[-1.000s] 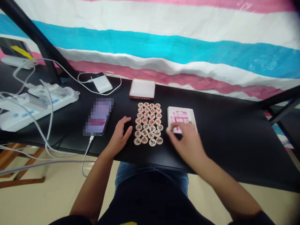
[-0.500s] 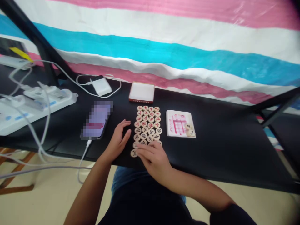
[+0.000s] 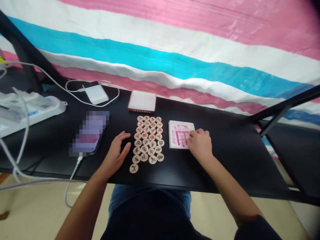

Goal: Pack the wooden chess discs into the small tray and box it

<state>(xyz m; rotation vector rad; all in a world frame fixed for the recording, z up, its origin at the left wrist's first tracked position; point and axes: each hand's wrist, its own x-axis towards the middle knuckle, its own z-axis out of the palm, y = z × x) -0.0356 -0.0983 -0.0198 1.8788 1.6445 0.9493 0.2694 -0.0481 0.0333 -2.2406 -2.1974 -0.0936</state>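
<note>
At the far left of the black table [image 3: 232, 166], a white power strip [image 3: 30, 113] lay near the back corner, with white cables [image 3: 18, 156] trailing over the front edge. Toward the back edge, a white power bank [image 3: 95, 95] sat on a dark flat device, looped by its own cable. Nearer the front was a smartphone [image 3: 89, 131], its screen pixelated, with a white charging cable [image 3: 73, 176] hanging down past the table's front edge. My left hand [image 3: 115, 155] lay just right of the phone, its fingers open and gently curved, holding nothing and close beside the pieces. In the middle of the table stood a neat block of round wooden xiangqi pieces [image 3: 147, 140], four across, marked in red or black, with one more piece [image 3: 134, 168] set alone at the front left of the block, close to the table's front edge. Behind them, by the back edge, lay a white box lid [image 3: 142, 101] with a red rim. To the right, a pink-printed white card [image 3: 178, 134] lay flat, and my right hand [image 3: 200, 145] was at its right edge, fingers curled down over a wooden piece [image 3: 191, 136]; I cannot tell whether they gripped it. A pink, white and blue striped sheet [image 3: 160, 53] hung behind the table.
</note>
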